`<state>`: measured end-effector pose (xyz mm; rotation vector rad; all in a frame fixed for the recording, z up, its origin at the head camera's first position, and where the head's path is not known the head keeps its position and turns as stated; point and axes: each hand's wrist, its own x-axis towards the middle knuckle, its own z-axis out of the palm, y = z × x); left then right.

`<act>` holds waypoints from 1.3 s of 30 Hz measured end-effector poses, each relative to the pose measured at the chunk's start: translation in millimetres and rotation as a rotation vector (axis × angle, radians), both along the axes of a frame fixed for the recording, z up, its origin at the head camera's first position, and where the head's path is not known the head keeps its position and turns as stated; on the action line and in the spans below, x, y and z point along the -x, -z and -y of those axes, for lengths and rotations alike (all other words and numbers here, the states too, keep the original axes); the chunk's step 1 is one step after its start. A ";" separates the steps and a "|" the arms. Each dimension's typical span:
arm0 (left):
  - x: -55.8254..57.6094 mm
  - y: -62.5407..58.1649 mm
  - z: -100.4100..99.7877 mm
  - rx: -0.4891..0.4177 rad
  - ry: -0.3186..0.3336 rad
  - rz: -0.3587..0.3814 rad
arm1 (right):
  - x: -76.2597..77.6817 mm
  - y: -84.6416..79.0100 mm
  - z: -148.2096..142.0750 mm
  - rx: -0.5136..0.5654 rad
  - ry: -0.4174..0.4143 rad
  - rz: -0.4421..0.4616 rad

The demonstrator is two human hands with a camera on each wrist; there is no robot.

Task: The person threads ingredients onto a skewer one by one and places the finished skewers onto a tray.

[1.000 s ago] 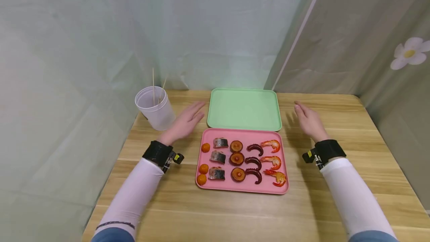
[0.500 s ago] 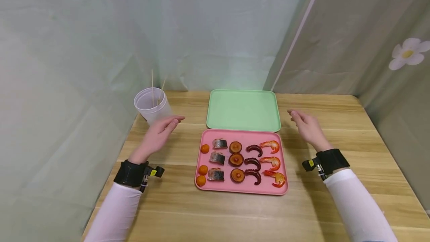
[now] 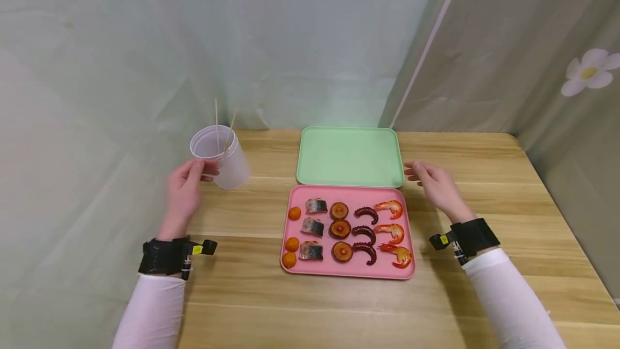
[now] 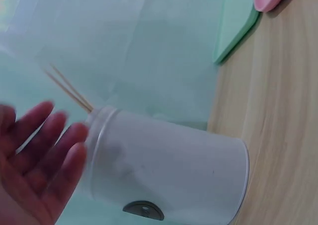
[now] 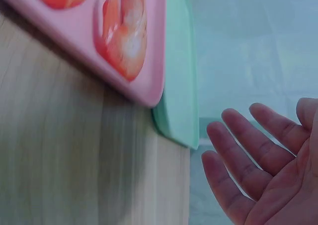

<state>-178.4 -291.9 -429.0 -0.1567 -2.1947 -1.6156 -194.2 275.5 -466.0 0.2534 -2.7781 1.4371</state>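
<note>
- Head view: left hand [image 3: 186,187] is way nearer the cup [image 3: 236,168] than the right hand [image 3: 436,182] is. The cup stands upright on the table [image 3: 242,290], ahead and to the right of that hand, fingers aimed across its near wall. Two thin sticks [image 3: 216,114] poke up out of its mouth — one close to vertical, the other leaning right. The right hand is over by the right edge of the green tray [image 3: 350,155], with the pink tray [image 3: 310,268] and its rows of food in front of that.
- Left wrist view: fingers a bit apart and loosely bent, nothing in them. The fingertips overlap the cup's rim end, but it's blurry — honestly can't tell if they're touching. Sticks run out past the rim, roughly along the cup's long axis.
- Right wrist view: fingers fanned and slightly bent, bare palm, holding nothing. Green tray's corner is just beside the fingertips; shrimp [image 5: 126,46] sit in the pink tray.
</note>
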 end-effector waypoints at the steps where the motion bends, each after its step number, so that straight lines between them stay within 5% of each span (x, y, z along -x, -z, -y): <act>1: 1.3 -0.9 2.5 -0.030 -0.053 0.006 | 0.5 -0.2 2.6 0.004 -0.007 -0.002; 7: 20.6 -1.1 15.5 -0.114 -0.326 0.072 | 3.7 -6.0 18.7 0.011 -0.046 -0.002; 12: 41.4 4.3 25.9 -0.067 -0.413 0.180 | 7.5 -12.4 33.4 0.033 -0.081 0.008; 23: 64.7 11.6 31.9 -0.034 -0.156 0.456 | 12.5 -13.1 55.1 0.040 -0.142 0.013; 32: 66.8 19.0 16.3 -0.007 -0.164 0.446 | 13.6 -12.6 67.1 0.044 -0.173 0.035; 39: 75.4 23.4 -10.9 0.113 -0.130 0.405 | 15.0 -15.3 79.9 0.032 -0.200 0.023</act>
